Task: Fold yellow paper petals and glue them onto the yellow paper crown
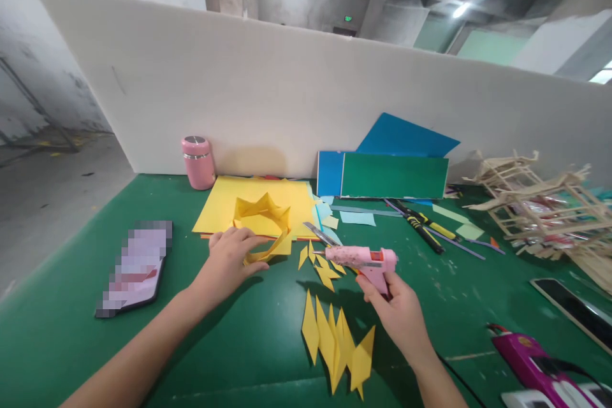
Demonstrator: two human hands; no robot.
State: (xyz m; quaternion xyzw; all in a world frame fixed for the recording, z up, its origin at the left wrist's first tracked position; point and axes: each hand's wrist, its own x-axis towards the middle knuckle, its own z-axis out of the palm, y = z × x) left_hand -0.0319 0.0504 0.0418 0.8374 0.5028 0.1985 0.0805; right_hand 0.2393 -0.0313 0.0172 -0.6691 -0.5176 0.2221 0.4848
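My left hand (228, 262) rests on the near edge of a yellow paper crown (262, 224), fingers curled over its rim and pinching it. My right hand (399, 312) grips the handle of a pink glue gun (363, 258), nozzle pointing left toward the crown. Small yellow diamond-shaped paper pieces (322, 268) lie between the hands. A fan of larger yellow paper points (337, 344) lies nearer me on the green table (229, 344).
Yellow sheets (224, 204) lie under the crown. A pink cup (197, 162) stands at the back. Blue and green boards (394, 175) lean on the white partition. Tools (423, 226), wooden stick models (545, 210), a phone (136, 268) and a magenta device (535, 363) surround the work area.
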